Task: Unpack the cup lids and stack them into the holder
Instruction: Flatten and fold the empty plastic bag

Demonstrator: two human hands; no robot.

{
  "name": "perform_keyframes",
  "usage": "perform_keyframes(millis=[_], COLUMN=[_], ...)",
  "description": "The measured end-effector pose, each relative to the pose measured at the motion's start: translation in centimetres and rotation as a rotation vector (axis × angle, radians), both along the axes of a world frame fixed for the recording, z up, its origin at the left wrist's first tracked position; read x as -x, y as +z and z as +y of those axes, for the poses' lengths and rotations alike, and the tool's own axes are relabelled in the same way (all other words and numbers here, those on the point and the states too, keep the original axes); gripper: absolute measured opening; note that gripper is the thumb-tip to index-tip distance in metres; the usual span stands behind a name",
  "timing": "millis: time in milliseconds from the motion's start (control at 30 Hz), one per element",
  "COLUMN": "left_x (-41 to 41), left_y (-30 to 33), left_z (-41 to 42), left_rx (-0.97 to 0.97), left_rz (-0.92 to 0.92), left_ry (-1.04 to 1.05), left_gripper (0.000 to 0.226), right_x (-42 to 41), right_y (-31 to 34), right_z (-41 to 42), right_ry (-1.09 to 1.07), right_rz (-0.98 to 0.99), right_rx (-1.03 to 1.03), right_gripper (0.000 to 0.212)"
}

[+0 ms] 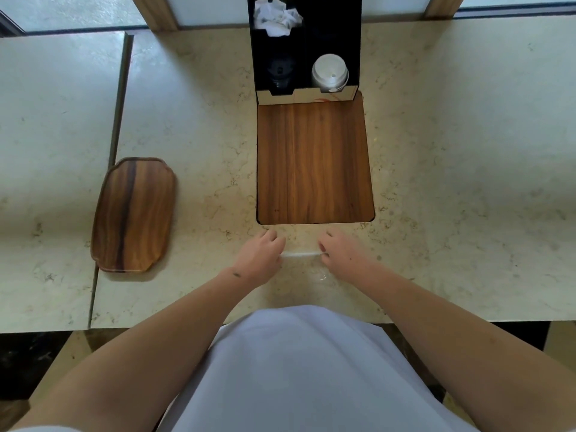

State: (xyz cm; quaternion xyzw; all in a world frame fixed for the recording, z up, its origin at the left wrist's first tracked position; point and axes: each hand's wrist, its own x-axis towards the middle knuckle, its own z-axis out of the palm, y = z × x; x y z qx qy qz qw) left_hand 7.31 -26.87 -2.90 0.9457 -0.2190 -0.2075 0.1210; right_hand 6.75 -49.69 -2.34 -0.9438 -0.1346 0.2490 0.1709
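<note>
A black holder (307, 45) stands at the back of the counter. Its right slot carries a stack of white cup lids (329, 73), its left slot a stack of black lids (280, 73). Crumpled white paper (276, 15) sits in the rear left compartment. Near the counter's front edge, my left hand (260, 255) and my right hand (341, 252) each pinch an end of a clear plastic wrapper (300, 254), pulled taut between them.
A square wooden board (314, 163) lies on the marble counter (452, 151) between the holder and my hands. An oblong wooden tray (134, 213) sits to the left, by the seam to a second counter slab (53, 151).
</note>
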Motion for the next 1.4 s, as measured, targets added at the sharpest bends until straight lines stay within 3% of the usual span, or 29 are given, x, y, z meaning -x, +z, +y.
perform_keyframes(millis=[100,233,400,533,667,933,1133,1400], left_x=[0.6,1.1,0.3,0.0,-0.1,1.1,1.7,1.5], left_y=[-0.2,-0.1,0.5,0.7,0.6,0.6,0.8,1.2], left_z=[-0.2,-0.3,-0.5,-0.7,-0.8,-0.8,-0.6,-0.5], left_rx=[0.002,-0.013,-0.051,-0.052,-0.063,-0.06,-0.051,-0.053], left_rz=[0.072,0.159,0.172,0.192,0.128,0.18,0.166,0.119], left_ry=[0.021,0.056,0.055,0.076,0.046,-0.051,-0.033,-0.07], left_gripper=[0.02,0.013,0.021,0.007,0.006,0.018,0.013,0.02], right_x=[1.0,1.7,1.2,0.6,0.2,1.1,1.1,1.3], right_y=[-0.1,-0.2,-0.4,-0.4,-0.3,-0.2,0.1,0.6], right_z=[0.3,0.3,0.1,0.2,0.3,1.0,0.7,0.3], right_ry=[-0.003,-0.001,-0.043,-0.031,0.0,0.092,0.084,0.172], right_rz=[0.033,0.115,0.135,0.146,0.087,0.173,0.194,0.053], right_rx=[0.01,-0.02,-0.005,0.051,0.053,0.133,0.11,0.115], right_gripper=[0.015,0.012,0.009,0.017,0.002,0.008,0.008,0.014])
